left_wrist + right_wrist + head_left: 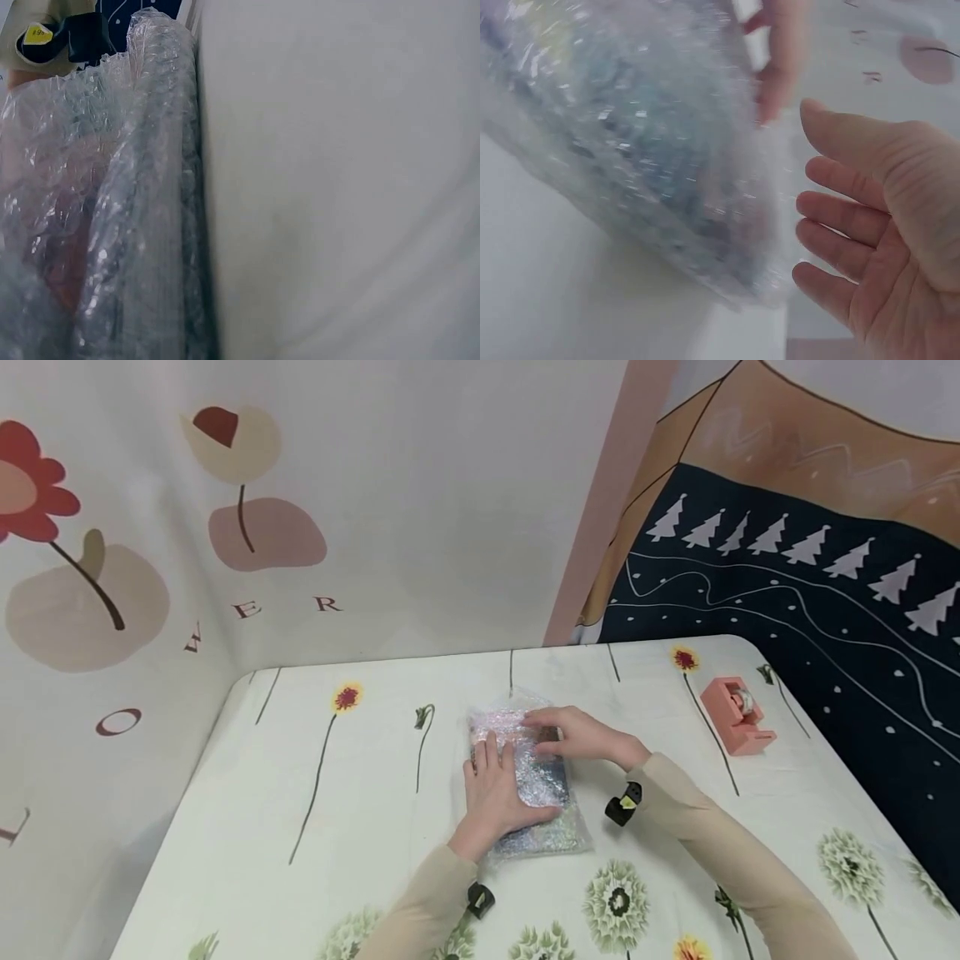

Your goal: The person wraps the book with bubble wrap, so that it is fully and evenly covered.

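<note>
A flat package in clear bubble wrap (542,785) lies on the table in the head view, its bluish, printed contents blurred by the plastic. My left hand (495,793) rests across its left side, fingers straight and spread, thumb reaching right. My right hand (581,735) hovers at the upper right part, fingertips at or just over the wrap. In the right wrist view, that hand's fingers are loosely bent and apart from the bubble wrap (645,135), with fingers of the left hand (781,60) behind its edge. Crinkled wrap (150,187) fills the left wrist view's left side.
A pink tape dispenser (738,718) stands at the table's back right. The tabletop (255,793) has a white, flower-printed cover. Printed curtains hang behind and to the left, with a dark tree-patterned cloth (787,585) on the right. Black bands (624,804) sit around both wrists.
</note>
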`<state>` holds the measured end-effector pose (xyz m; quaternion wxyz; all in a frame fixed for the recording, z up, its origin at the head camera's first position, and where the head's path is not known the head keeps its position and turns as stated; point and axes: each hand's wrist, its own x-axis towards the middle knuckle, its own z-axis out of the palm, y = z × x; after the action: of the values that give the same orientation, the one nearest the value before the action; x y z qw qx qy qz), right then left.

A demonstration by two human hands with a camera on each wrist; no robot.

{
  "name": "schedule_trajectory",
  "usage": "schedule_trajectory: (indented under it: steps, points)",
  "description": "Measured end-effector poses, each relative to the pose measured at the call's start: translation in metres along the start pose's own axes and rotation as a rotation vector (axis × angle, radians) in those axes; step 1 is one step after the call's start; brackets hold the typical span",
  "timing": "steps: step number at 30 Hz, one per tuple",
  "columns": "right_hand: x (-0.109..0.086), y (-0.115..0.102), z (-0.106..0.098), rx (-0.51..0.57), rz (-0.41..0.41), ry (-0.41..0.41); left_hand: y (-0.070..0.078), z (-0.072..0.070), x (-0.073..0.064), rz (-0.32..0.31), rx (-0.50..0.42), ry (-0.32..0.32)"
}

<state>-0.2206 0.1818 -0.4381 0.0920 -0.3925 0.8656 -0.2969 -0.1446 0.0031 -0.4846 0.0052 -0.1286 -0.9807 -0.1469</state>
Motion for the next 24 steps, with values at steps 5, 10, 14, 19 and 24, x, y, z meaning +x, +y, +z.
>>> schedule_trajectory:
  steps: [5, 10, 14, 19, 24]
  points:
    - [-0.019, 0.001, -0.013, 0.039, 0.049, 0.132, -0.001, 0.001, -0.001, -0.004, -0.023, -0.003]
    - [-0.041, 0.005, -0.023, 0.061, 0.092, 0.236, -0.003, 0.001, -0.002, -0.016, -0.050, -0.012]
    - [-0.058, 0.013, -0.031, 0.062, 0.130, 0.321, -0.004, 0.001, -0.002, -0.013, -0.041, -0.011]
    - [-0.086, 0.027, -0.042, 0.046, 0.249, 0.442, -0.002, 0.002, -0.002, 0.007, -0.023, 0.011]
    - [-0.117, 0.038, -0.053, -0.081, 0.332, 0.602, -0.001, 0.002, -0.001, 0.020, -0.021, 0.026]
